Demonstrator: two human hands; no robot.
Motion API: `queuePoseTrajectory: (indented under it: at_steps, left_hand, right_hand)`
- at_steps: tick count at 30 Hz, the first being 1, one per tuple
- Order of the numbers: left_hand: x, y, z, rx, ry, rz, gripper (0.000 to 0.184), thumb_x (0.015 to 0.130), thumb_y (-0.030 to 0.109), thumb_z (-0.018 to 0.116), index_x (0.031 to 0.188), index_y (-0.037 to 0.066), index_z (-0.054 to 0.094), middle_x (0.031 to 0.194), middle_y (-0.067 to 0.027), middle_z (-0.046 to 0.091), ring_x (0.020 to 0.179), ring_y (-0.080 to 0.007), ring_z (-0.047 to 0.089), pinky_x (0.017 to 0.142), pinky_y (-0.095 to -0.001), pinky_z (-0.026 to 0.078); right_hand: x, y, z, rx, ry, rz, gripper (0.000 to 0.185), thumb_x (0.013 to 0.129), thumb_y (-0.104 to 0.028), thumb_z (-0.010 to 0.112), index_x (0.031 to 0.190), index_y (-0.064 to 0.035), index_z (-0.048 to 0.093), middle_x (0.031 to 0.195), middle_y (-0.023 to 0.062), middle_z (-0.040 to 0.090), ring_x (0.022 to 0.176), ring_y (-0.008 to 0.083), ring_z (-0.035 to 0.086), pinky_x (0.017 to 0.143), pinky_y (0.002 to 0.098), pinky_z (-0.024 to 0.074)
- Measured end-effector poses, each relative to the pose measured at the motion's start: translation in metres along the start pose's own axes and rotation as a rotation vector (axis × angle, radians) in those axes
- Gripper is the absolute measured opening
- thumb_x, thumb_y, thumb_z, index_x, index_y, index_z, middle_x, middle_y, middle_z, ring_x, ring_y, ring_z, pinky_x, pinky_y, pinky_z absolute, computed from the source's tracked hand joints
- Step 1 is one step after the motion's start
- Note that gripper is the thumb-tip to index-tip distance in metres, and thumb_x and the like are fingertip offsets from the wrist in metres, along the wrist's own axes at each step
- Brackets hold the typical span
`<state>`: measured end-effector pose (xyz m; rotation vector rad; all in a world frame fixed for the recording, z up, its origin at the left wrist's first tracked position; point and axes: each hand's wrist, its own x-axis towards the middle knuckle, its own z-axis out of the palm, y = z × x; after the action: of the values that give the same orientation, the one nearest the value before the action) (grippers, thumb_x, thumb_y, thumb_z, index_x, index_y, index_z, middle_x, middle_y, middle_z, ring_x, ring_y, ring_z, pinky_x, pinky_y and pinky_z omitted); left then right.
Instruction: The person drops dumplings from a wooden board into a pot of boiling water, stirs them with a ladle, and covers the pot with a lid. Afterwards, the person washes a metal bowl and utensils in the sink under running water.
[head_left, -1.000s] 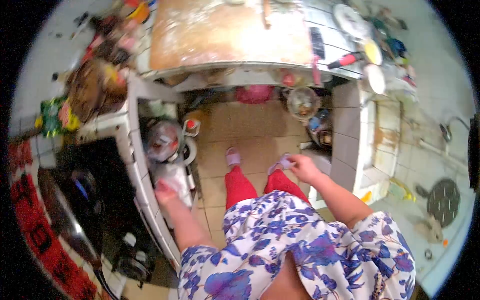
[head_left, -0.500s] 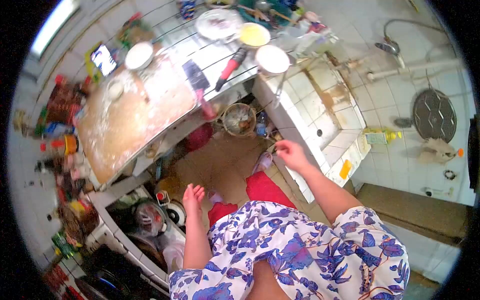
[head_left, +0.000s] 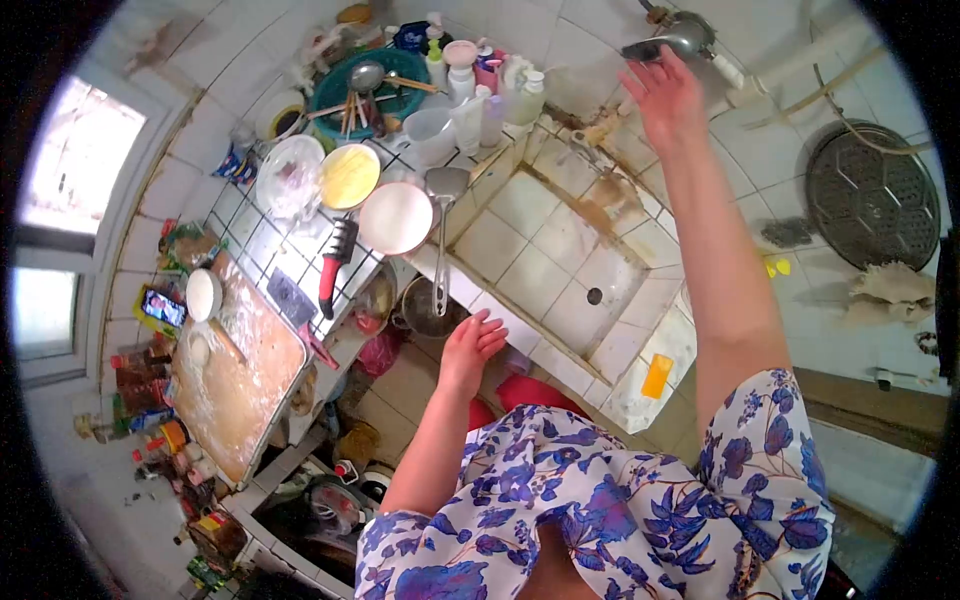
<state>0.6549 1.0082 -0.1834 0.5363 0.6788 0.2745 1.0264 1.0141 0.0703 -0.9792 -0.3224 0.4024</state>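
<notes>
My right hand (head_left: 668, 100) is raised at the upper right, fingers apart, at the dark lever of a metal faucet (head_left: 688, 38) on the tiled wall; whether it touches cannot be made out. My left hand (head_left: 472, 352) hangs palm up with fingers spread and nothing in it, near the front edge of the tiled sink (head_left: 520, 212). Just above it is the handle of a metal spatula (head_left: 441, 250). To its left stand a white bowl (head_left: 396, 218), a yellow-filled bowl (head_left: 349, 177) and a red-and-black handled tool (head_left: 337, 268).
A floured board (head_left: 240, 380) with a rolling pin (head_left: 228, 341) lies at the left, near a white bowl (head_left: 204, 295) and a phone (head_left: 163, 308). Behind the counter are a teal basin (head_left: 330, 92) of utensils and several bottles. An orange object (head_left: 657, 377) lies on the sink's right ledge.
The view has swung right, from the stove and board to the sink. My right hand has risen from waist level to the faucet. My left hand has moved right, fingers still spread.
</notes>
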Motion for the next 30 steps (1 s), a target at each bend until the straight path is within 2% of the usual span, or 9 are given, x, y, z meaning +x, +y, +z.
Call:
queuePoseTrajectory:
  at_steps: [7, 11, 13, 15, 18, 22, 25, 28, 30]
  left_hand:
    - [0.09, 0.033, 0.059, -0.006, -0.169, -0.084, 0.044, 0.099, 0.03, 0.041, 0.128, -0.003, 0.041, 0.11, -0.0171, 0.059, 0.101, -0.0265, 0.06, 0.087, -0.0361, 0.05]
    - [0.152, 0.036, 0.105, -0.016, -0.198, -0.102, 0.043, 0.098, 0.027, 0.043, 0.127, -0.004, 0.042, 0.111, -0.0185, 0.059, 0.097, -0.0252, 0.061, 0.084, -0.0342, 0.052]
    - [0.17, 0.032, 0.134, -0.009, -0.127, -0.106, 0.04, 0.099, 0.024, 0.041, 0.128, -0.004, 0.04, 0.114, -0.0188, 0.058, 0.097, -0.0269, 0.06, 0.086, -0.0354, 0.051]
    - [0.171, 0.036, 0.156, 0.003, -0.047, -0.143, 0.035, 0.097, 0.02, 0.047, 0.123, -0.005, 0.046, 0.111, -0.0183, 0.06, 0.095, -0.0243, 0.061, 0.083, -0.0331, 0.051]
    - [0.168, 0.046, 0.156, 0.812, -0.143, 0.015, 0.029, 0.092, 0.015, 0.055, 0.115, -0.004, 0.054, 0.102, -0.0172, 0.063, 0.089, -0.0208, 0.062, 0.075, -0.0298, 0.05]
    - [0.173, 0.013, 0.122, 1.306, -0.181, 0.836, 0.029, 0.084, 0.006, 0.061, 0.112, -0.001, 0.059, 0.103, -0.0148, 0.063, 0.08, -0.0205, 0.061, 0.07, -0.03, 0.049]
    - [0.136, 0.02, 0.128, 0.998, -0.184, 0.647, 0.03, 0.083, 0.003, 0.049, 0.11, 0.002, 0.062, 0.115, -0.0177, 0.059, 0.094, -0.0303, 0.062, 0.079, -0.0418, 0.049]
    - [0.118, 0.02, 0.132, -0.143, -0.357, -0.042, 0.041, 0.09, 0.017, 0.054, 0.124, -0.006, 0.049, 0.135, -0.0138, 0.046, 0.103, -0.0247, 0.056, 0.092, -0.0372, 0.043]
    - [0.118, 0.03, 0.139, -0.469, -0.395, -0.123, 0.042, 0.092, 0.019, 0.051, 0.126, -0.005, 0.047, 0.138, -0.0143, 0.043, 0.105, -0.0239, 0.054, 0.094, -0.0357, 0.042]
  right_hand:
    - [-0.064, -0.017, 0.009, 0.205, -0.186, 0.03, 0.031, 0.088, -0.022, 0.055, 0.108, 0.001, 0.056, 0.11, 0.0167, 0.057, 0.102, 0.0309, 0.054, 0.101, 0.0499, 0.0382]
    - [-0.134, 0.009, -0.037, -0.265, -0.123, -0.006, 0.034, 0.09, -0.029, 0.054, 0.111, -0.0024, 0.058, 0.111, 0.0124, 0.06, 0.102, 0.0233, 0.057, 0.096, 0.038, 0.0415]
    - [-0.171, 0.06, -0.078, -0.302, -0.006, 0.238, 0.034, 0.09, -0.03, 0.054, 0.114, -0.0057, 0.058, 0.11, 0.0089, 0.061, 0.098, 0.0197, 0.058, 0.091, 0.0354, 0.043]
    - [-0.197, 0.101, -0.065, -0.258, 0.346, 0.441, 0.028, 0.092, -0.028, 0.053, 0.108, -0.0055, 0.058, 0.103, 0.0056, 0.062, 0.093, 0.0181, 0.058, 0.085, 0.0332, 0.045]
    - [-0.196, 0.161, -0.075, 0.07, 0.388, 0.576, 0.032, 0.095, -0.03, 0.049, 0.115, -0.005, 0.054, 0.108, 0.0065, 0.061, 0.096, 0.0191, 0.058, 0.085, 0.0335, 0.0464]
    - [-0.182, 0.182, -0.066, 0.182, 0.562, 0.678, 0.033, 0.097, -0.029, 0.045, 0.119, -0.006, 0.051, 0.114, 0.0086, 0.059, 0.101, 0.0226, 0.057, 0.087, 0.0384, 0.0464]
    - [-0.177, 0.198, -0.091, 0.263, 0.478, 0.732, 0.034, 0.096, -0.03, 0.043, 0.12, -0.0066, 0.051, 0.118, 0.0105, 0.057, 0.108, 0.0285, 0.055, 0.095, 0.0464, 0.0433]
    - [-0.176, 0.193, -0.092, 0.409, 0.235, 0.73, 0.041, 0.092, -0.036, 0.045, 0.119, -0.0054, 0.051, 0.116, 0.0127, 0.057, 0.107, 0.032, 0.055, 0.094, 0.049, 0.0434]
    - [-0.186, 0.179, -0.066, 0.486, 0.186, 0.725, 0.046, 0.09, -0.042, 0.045, 0.119, -0.0056, 0.051, 0.112, 0.0138, 0.058, 0.106, 0.0315, 0.055, 0.092, 0.0474, 0.0448]
